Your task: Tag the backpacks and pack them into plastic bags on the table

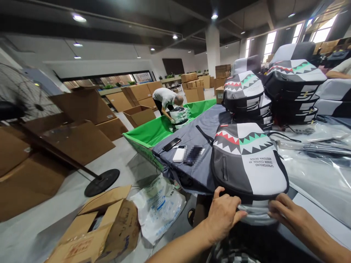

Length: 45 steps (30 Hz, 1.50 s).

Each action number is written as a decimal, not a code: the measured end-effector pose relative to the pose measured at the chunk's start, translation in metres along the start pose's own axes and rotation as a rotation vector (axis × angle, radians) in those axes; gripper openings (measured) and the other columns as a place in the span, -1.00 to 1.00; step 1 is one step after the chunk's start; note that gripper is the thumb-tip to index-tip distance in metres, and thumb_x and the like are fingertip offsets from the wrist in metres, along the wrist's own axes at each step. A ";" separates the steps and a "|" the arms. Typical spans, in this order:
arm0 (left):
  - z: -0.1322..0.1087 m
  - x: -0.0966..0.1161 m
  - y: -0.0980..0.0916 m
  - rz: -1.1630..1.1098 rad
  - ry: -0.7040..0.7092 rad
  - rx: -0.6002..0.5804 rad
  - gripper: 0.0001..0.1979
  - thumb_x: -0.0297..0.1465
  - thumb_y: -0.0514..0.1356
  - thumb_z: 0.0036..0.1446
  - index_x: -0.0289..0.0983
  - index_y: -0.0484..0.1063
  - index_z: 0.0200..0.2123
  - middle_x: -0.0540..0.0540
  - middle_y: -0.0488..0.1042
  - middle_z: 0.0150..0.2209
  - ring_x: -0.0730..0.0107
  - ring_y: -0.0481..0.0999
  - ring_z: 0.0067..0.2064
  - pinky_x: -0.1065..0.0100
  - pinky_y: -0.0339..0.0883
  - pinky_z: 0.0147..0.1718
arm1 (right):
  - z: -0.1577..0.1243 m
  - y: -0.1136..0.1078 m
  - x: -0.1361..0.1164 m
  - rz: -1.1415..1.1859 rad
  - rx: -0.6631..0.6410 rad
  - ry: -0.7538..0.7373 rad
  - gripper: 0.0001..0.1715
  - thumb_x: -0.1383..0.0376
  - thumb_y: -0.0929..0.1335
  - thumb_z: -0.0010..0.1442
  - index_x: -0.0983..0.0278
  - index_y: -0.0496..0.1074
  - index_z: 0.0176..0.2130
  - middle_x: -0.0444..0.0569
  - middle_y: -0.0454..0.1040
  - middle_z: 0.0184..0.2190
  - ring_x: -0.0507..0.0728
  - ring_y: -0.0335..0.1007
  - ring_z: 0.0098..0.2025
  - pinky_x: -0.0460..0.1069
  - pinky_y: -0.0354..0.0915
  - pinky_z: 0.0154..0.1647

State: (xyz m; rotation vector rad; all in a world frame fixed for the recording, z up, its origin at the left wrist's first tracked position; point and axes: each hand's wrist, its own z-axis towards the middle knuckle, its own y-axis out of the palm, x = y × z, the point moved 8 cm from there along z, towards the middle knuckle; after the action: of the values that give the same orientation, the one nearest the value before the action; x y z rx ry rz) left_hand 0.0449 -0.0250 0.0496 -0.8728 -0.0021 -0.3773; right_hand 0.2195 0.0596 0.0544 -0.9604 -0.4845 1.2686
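Note:
A black, grey and white backpack (244, 160) lies on the grey-covered table, its near end toward me. It carries a zigzag tooth pattern with red and green bands, and its printed lettering appears upside down. At the near end, my left hand (226, 212) is closed on the left side of a strip of translucent plastic (256, 214), its fingers touching the backpack's lower edge. My right hand (286, 212) pinches the same plastic on the right. How far the plastic reaches under the backpack is hidden.
Stacked backpacks (294, 86) and clear plastic bags (315, 149) occupy the table's right. Phones and a white device (179, 154) lie left of the backpack. A person (166, 98) bends over a green-lined bin (148, 133). Cartons (95, 230) and a fan base (102, 182) stand on the floor.

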 end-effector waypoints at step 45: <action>0.003 -0.028 0.012 -0.199 0.636 -0.020 -0.53 -0.07 0.10 0.39 -0.30 0.42 -0.45 0.09 0.26 -0.62 0.55 0.24 -0.60 0.42 0.04 -0.58 | 0.020 0.010 0.016 -0.121 -0.042 -0.150 -0.69 0.27 0.20 0.44 0.19 0.28 -0.37 -0.23 0.34 -0.50 -0.02 0.15 -0.61 -0.01 -0.14 -0.56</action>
State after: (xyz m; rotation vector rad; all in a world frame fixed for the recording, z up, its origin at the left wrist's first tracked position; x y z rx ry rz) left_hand 0.0225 -0.0067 0.0385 -0.7434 0.5051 -0.8302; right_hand 0.2022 0.0814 0.0540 -0.8619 -0.6786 1.2299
